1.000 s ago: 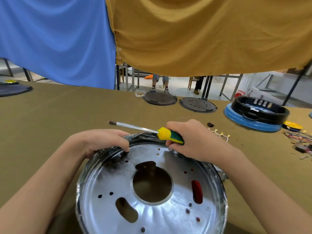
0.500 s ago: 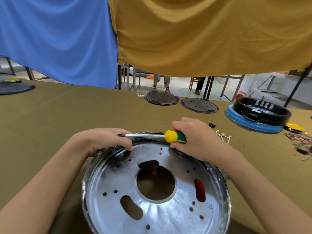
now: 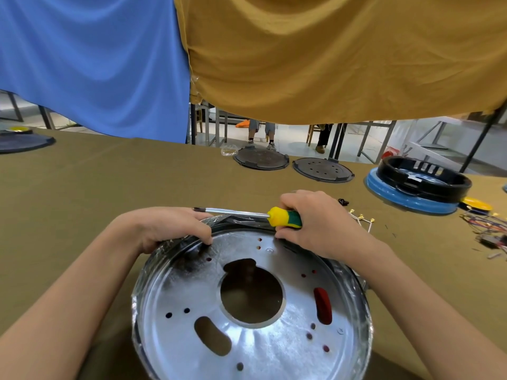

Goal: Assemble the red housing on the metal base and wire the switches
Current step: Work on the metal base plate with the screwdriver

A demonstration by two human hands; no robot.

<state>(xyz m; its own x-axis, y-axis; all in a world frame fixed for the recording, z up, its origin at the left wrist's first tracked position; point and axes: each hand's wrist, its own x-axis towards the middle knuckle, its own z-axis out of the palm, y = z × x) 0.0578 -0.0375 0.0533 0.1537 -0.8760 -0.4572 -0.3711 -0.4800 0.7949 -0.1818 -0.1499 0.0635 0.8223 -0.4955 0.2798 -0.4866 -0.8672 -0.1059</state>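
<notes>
Head view: left hand (image 3: 167, 229) grips the metal base's (image 3: 252, 311) far-left rim; right hand (image 3: 315, 223) clasps a screwdriver (image 3: 247, 214), shaft lying level. Red housing (image 3: 323, 305) shows through a slot underneath. Fastening seems next: tip must swing down onto a screw hole.

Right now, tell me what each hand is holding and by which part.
The right hand grips the screwdriver by its yellow-green handle. The left hand holds the metal base by its far rim, fingers curled over it.
</notes>
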